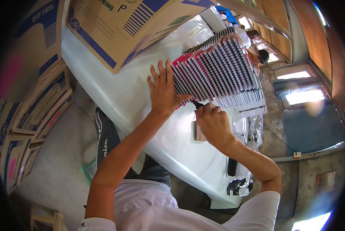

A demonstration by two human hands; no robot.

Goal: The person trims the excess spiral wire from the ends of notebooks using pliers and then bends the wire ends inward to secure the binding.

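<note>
A large stack of spiral-bound notebooks (218, 71) lies on the white table, with rows of dark and pale coil bindings facing me and red covers showing at its left. My left hand (163, 92) is spread against the left end of the stack, fingers pointing away and thumb along the near lower edge. Just right of it, my right hand (214, 125) is closed on a small black tool (197, 104) whose tip points at the lowest coils. The fingers hide most of that tool, so its kind cannot be made out.
A big cardboard box (114, 34) stands on the table (141, 104) at the far left. More boxes (45, 104) are stacked on the floor at left. A small brown block (200, 131) lies by my right hand, plastic wrapping (240, 186) at the table's right edge. People (259, 56) are beyond the stack.
</note>
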